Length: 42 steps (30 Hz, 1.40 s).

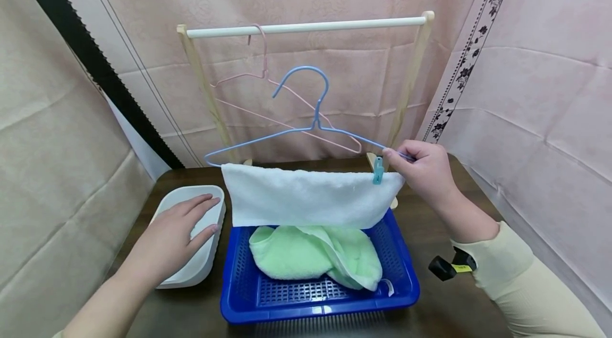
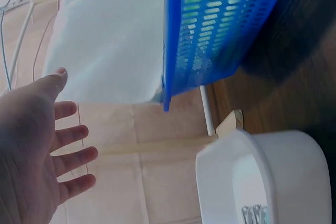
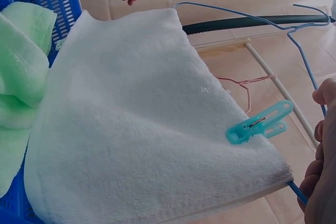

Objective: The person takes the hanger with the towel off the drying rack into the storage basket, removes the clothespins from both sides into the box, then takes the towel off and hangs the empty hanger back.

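From here I count one blue basket (image 1: 287,314); above it, two hangers (image 1: 316,121), one white cloth (image 1: 311,197), one peg (image 1: 378,170); left, one bin (image 1: 197,263).

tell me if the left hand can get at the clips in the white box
Likely yes: the left hand holds nothing and, in the head view, shows over the white box; the box is open-topped, and nothing visible blocks the way to the clips.
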### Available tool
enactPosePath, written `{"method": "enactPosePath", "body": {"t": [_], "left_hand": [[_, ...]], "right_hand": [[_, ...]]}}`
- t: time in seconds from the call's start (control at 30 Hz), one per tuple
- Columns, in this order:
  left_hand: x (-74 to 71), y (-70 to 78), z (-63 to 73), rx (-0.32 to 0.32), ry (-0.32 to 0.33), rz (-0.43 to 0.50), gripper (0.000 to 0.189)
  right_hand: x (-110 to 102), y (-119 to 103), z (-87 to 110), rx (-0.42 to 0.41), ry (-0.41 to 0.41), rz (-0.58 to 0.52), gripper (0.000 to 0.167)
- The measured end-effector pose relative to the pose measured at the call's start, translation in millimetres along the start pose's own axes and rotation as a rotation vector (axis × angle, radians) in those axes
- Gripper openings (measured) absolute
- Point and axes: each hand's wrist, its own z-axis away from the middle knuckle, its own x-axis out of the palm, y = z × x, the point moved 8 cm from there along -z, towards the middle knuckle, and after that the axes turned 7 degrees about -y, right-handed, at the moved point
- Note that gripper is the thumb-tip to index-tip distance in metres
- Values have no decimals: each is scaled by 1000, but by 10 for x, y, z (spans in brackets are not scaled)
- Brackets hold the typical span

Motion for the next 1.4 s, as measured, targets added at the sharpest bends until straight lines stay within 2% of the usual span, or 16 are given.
{"method": "enactPosePath", "body": {"t": [0.27, 0.47, 0.6, 0.7, 0.97, 1.27, 1.4], "left_hand": [[-155, 356, -171, 102, 110, 3, 47], [-306, 725, -327, 275, 276, 30, 36], [-375, 971, -445, 372, 322, 58, 32], [-416, 1153, -570, 394, 308, 88, 31], [-429, 1613, -899, 393, 202, 159, 31], [-394, 1858, -1171, 361, 156, 311, 32], [-354, 1916, -1292, 303, 90, 375, 37]], "right_hand": [[18, -5, -19, -9, -2, 8, 31], [53, -40, -38, -13, -16, -10, 35], [77, -79, -55, -10, -29, -15, 36], [92, -105, -67, -9, -32, -12, 35], [136, -173, -82, -30, -28, 10, 32], [164, -165, -94, -45, -22, 11, 34], [166, -167, -86, -57, -11, 15, 34]]}}
